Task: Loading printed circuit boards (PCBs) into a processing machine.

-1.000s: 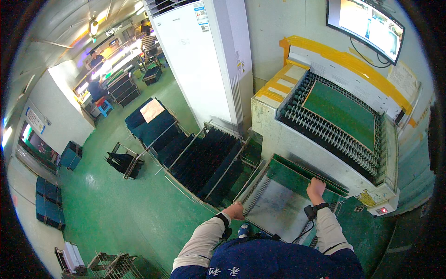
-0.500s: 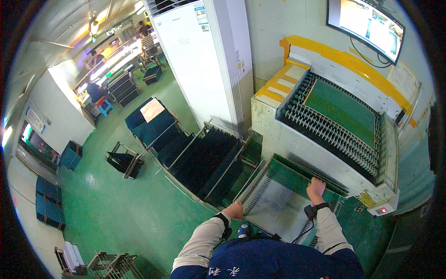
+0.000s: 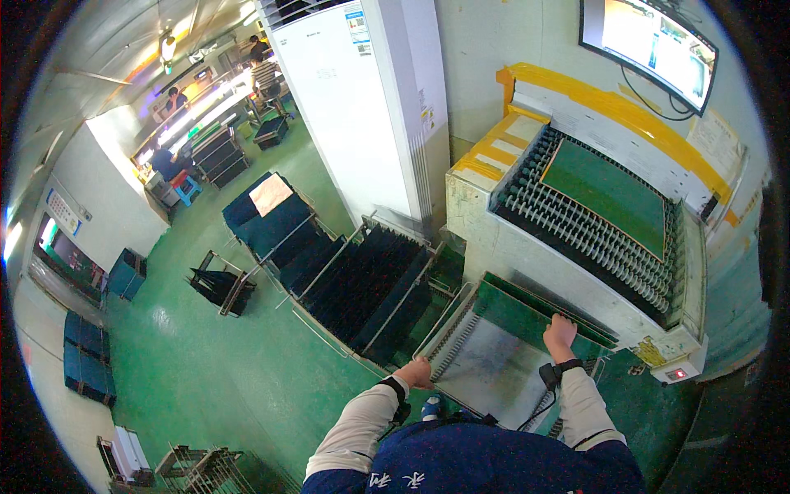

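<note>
Before me stands a rack (image 3: 451, 356) with spring-like toothed sides and a pale grey base. Two or more green panels (image 3: 514, 309) stand in it on the side by the machine. My right hand (image 3: 560, 336) is closed over the upper edge of the nearest panel. At the rack's left front corner, my left hand (image 3: 415, 373) is closed round the edge of its frame. Both wrists wear dark bands, and a cable hangs by the right one. Behind the rack, another green panel (image 3: 607, 196) lies flat on the rollers of a conveyor machine (image 3: 473, 222).
Left of the rack, a wire rack (image 3: 362, 288) holds many dark panels. A tall white cabinet unit (image 3: 346, 107) stands behind it. A small rack (image 3: 222, 284) sits on the green floor. At the upper right hangs a screen (image 3: 650, 49). People work at a lit bench (image 3: 206, 103) far off.
My hands, the rack and the panels stay where they were. Far off, people at the bench have shifted slightly.
</note>
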The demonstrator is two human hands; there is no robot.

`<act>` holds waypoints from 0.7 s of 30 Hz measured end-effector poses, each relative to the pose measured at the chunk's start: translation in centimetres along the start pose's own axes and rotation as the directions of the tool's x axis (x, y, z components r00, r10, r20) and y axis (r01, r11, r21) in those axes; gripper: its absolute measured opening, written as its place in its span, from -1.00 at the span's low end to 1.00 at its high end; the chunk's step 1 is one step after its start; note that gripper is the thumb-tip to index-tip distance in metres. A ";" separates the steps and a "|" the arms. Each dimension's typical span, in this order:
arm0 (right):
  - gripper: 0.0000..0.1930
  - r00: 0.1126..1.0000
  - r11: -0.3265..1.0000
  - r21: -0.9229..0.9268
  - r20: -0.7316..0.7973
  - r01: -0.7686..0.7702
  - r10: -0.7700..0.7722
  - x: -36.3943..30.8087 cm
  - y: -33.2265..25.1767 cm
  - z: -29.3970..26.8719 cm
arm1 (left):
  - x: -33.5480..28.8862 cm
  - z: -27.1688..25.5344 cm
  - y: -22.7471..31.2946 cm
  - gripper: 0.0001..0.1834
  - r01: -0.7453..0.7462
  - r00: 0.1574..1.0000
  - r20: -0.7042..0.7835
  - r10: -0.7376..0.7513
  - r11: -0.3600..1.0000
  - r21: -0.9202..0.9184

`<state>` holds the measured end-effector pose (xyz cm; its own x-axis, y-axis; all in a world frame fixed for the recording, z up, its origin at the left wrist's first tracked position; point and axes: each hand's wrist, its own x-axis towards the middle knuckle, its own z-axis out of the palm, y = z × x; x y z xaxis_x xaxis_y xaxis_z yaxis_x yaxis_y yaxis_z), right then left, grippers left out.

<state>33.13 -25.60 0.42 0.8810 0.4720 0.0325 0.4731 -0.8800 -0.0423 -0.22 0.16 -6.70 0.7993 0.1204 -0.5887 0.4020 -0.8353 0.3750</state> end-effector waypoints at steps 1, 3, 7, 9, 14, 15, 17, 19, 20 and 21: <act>-0.82 1.000 1.000 -0.004 0.001 -0.002 0.002 0.0 0.0 0.0 | -0.1 -0.1 0.1 -0.02 0.011 1.000 -0.001 -0.011 1.000 -0.011; -0.82 1.000 1.000 -0.008 -0.020 0.010 -0.010 0.0 0.1 0.2 | 0.3 0.3 0.0 -0.02 0.011 1.000 -0.004 -0.010 1.000 0.022; -0.83 0.998 0.999 -0.014 -0.062 0.029 -0.030 0.2 0.5 0.9 | 0.3 0.0 0.2 -0.01 0.003 1.000 0.030 -0.005 0.998 0.062; -0.83 0.995 0.999 -0.014 -0.083 0.044 -0.045 0.2 0.5 1.1 | 1.5 1.1 -0.7 0.00 -0.028 0.998 0.064 0.022 0.994 0.103; -0.83 0.995 0.999 -0.023 -0.089 0.036 -0.038 0.2 0.7 1.3 | 0.4 -0.2 0.7 -0.08 0.091 0.996 0.011 -0.091 0.996 -0.014; -0.83 0.995 0.999 -0.021 -0.088 0.037 -0.038 0.2 0.7 1.4 | 0.3 -0.1 0.6 -0.07 0.081 0.997 0.009 -0.081 0.997 -0.013; -0.83 0.995 0.999 -0.020 -0.087 0.039 -0.041 0.3 0.6 1.4 | 0.4 0.0 0.4 -0.07 0.075 0.997 0.014 -0.075 0.997 -0.011; -0.83 0.995 0.999 -0.022 -0.087 0.042 -0.044 0.3 0.6 1.3 | 0.5 0.1 0.3 -0.07 0.082 0.996 0.028 -0.082 0.997 -0.009; -0.83 0.995 0.999 -0.021 -0.088 0.044 -0.046 0.3 0.6 1.3 | 0.5 0.2 0.3 -0.08 0.090 0.996 0.028 -0.089 0.996 -0.012; -0.83 0.995 0.999 -0.020 -0.089 0.046 -0.048 0.2 0.6 1.3 | 0.5 0.2 0.4 -0.08 0.097 0.995 0.028 -0.096 0.995 -0.014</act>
<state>33.61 -25.92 -0.85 0.8531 0.5070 0.1230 0.5130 -0.8582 -0.0204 0.25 -0.24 -7.00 0.7439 0.1852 -0.6422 0.4839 -0.8120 0.3263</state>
